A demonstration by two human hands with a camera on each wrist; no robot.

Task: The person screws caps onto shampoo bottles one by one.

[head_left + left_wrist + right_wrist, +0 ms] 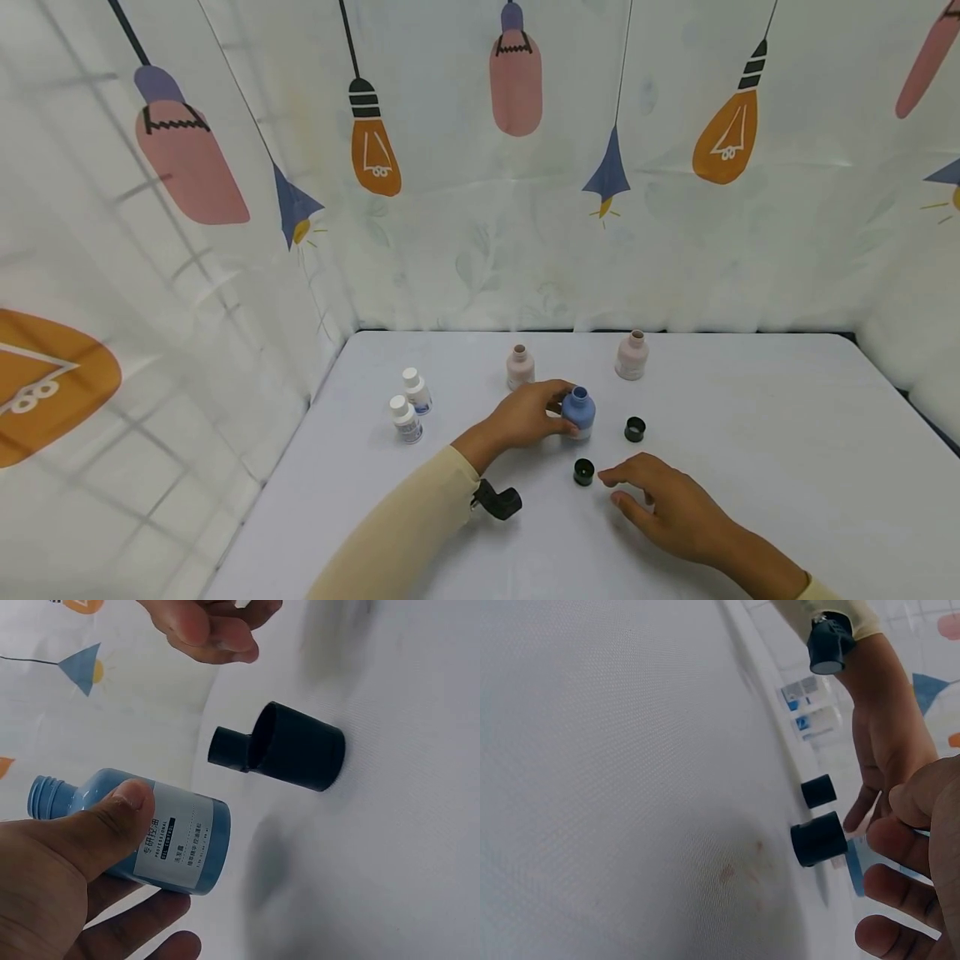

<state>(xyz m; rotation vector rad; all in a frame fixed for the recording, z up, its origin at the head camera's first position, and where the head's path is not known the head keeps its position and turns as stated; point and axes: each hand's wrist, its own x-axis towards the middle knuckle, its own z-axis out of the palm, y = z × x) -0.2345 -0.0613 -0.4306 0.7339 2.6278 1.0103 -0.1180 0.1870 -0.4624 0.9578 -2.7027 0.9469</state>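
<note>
My left hand [528, 412] grips an uncapped blue bottle [578, 412] between thumb and fingers. In the left wrist view the bottle [184, 840] is tilted, its threaded neck bare and its white label showing; a shadow falls on the table below it. My right hand [667, 507] hovers over the table with loosely bent fingers, holding nothing. Just left of its fingertips stands a black cap [583, 472], hollow side up. Another black cap [634, 429] sits farther back, to the right of the blue bottle. Both caps stand apart from the hands.
Two pale pink bottles without caps, one behind the left hand [520, 368] and one at the back [632, 357], stand upright. Two small white-capped bottles [406, 419] are at the left. A patterned curtain [450, 250] encloses the white table [750, 417]; a black device [498, 501] is on my left wrist.
</note>
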